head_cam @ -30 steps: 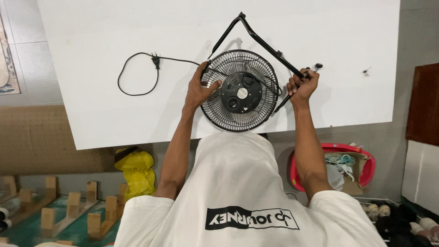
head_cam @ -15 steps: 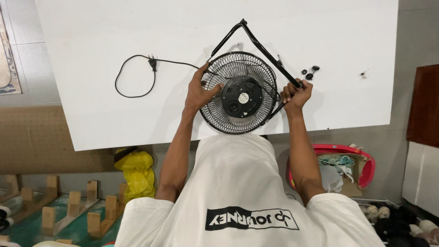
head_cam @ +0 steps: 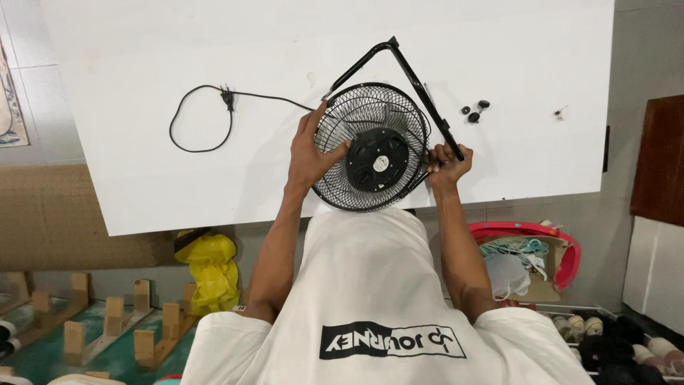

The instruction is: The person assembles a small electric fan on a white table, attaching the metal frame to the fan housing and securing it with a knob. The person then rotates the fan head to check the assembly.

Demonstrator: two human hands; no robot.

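A black round fan (head_cam: pixel 372 147) with a wire grille lies face down on the white table (head_cam: pixel 142 157), its motor housing up. My left hand (head_cam: pixel 308 152) grips the grille's left rim. My right hand (head_cam: pixel 446 162) is closed around the lower end of the black bent metal stand bracket (head_cam: pixel 413 75), right beside the grille's right edge. The bracket rises in a peak above the fan. The fan's black power cord (head_cam: pixel 203 117) loops off to the left and ends in a plug. Three small black knobs or caps (head_cam: pixel 473 112) lie on the table right of the bracket.
A small dark speck (head_cam: pixel 558 111) sits at the table's right. Below the table edge lie a yellow bag (head_cam: pixel 210 264), wooden racks (head_cam: pixel 107 324) on the floor, and a red basin (head_cam: pixel 531 260) holding cloth and cord. A brown panel (head_cam: pixel 659 160) stands at the far right.
My right hand has slid down the bracket toward the fan's right edge and let go of the small black pieces, which now lie on the table. The bracket has swung closer to the grille.
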